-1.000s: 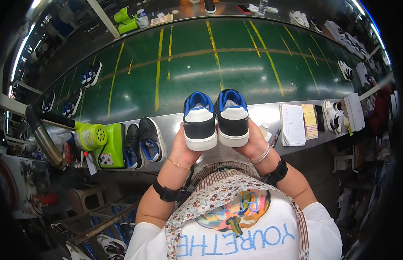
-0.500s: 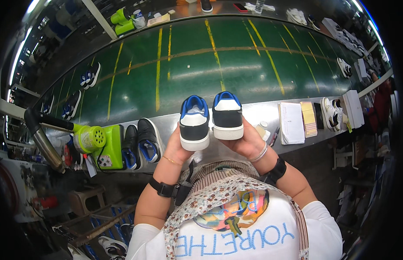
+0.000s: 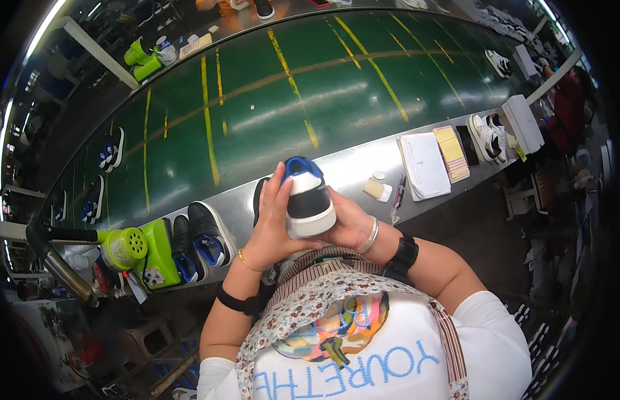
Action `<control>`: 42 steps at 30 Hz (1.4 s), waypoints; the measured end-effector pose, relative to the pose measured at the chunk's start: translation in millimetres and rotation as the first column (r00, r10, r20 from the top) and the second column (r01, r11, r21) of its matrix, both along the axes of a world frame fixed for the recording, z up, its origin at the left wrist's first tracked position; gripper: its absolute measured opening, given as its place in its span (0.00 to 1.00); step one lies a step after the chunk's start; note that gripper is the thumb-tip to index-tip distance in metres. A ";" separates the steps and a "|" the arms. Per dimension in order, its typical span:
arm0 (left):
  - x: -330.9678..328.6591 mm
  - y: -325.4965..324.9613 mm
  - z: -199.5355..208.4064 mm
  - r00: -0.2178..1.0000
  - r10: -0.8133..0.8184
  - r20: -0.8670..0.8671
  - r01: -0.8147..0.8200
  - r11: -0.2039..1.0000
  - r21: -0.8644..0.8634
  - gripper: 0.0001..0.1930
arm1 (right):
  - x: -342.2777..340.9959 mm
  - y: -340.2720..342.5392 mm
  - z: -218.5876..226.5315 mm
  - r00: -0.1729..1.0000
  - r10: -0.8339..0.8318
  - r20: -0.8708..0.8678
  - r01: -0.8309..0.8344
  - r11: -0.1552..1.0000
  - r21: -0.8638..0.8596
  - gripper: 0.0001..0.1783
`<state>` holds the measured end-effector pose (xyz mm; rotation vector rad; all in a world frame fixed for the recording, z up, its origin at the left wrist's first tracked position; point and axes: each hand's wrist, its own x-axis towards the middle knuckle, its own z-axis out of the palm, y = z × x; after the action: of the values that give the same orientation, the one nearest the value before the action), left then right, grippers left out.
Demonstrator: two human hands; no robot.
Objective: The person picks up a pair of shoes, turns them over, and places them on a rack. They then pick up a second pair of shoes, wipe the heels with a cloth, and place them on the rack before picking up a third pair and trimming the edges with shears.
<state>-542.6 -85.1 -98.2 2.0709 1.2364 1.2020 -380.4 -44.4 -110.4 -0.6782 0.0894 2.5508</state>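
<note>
A black and white sneaker with a blue lining and white sole is held up in front of me, heel toward me. My right hand grips it from the right and below. My left hand is against its left side, fingers pointing up along it and thumb beneath. Just beyond my left hand a dark shoe shows in part; the hand hides most of it.
Two black shoes stand at left beside a bright green machine. On the metal ledge at right lie a notebook, a beige block and white shoes. Beyond runs a green conveyor belt with yellow lines.
Each hand held one sneaker before. Now both hands are on one, and my left hand has let go of the other, which seems to be behind it. The view has shifted rightward.
</note>
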 end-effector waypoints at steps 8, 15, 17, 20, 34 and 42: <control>-7.4 -26.5 69.6 0.988 -0.086 -0.130 0.062 0.982 -0.179 0.54 | 93.4 26.8 -97.0 0.360 -0.114 0.926 -0.717 0.601 0.353 0.16; -19.7 -55.7 108.3 0.974 -0.114 -0.195 0.042 0.940 -0.338 0.53 | 147.3 58.5 -163.4 -0.245 -0.621 0.745 -0.956 0.281 -0.080 0.27; -17.2 -59.7 107.0 0.986 -0.059 -0.154 0.004 0.942 -0.334 0.53 | 150.1 64.8 -143.8 -0.249 -0.526 0.813 -0.961 0.240 -0.139 0.25; -14.5 -60.3 106.8 0.992 -0.058 -0.112 0.018 0.943 -0.332 0.52 | 168.6 67.6 -143.9 -0.282 -0.503 0.817 -0.955 0.228 -0.189 0.19; -6.2 -57.7 107.4 0.994 -0.043 -0.098 0.008 0.943 -0.332 0.51 | 41.3 -6.7 90.4 0.919 -0.103 0.381 -0.393 -0.169 0.904 0.10; 4.4 -62.1 105.4 0.993 -0.083 -0.083 0.045 0.920 -0.389 0.49 | 29.3 -16.7 94.0 0.922 -0.248 0.298 -0.378 -0.395 0.837 0.10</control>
<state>-538.2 -147.2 7.2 1.8730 1.3166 0.7577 -351.1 -61.1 -16.5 -0.2680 -2.2077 1.2839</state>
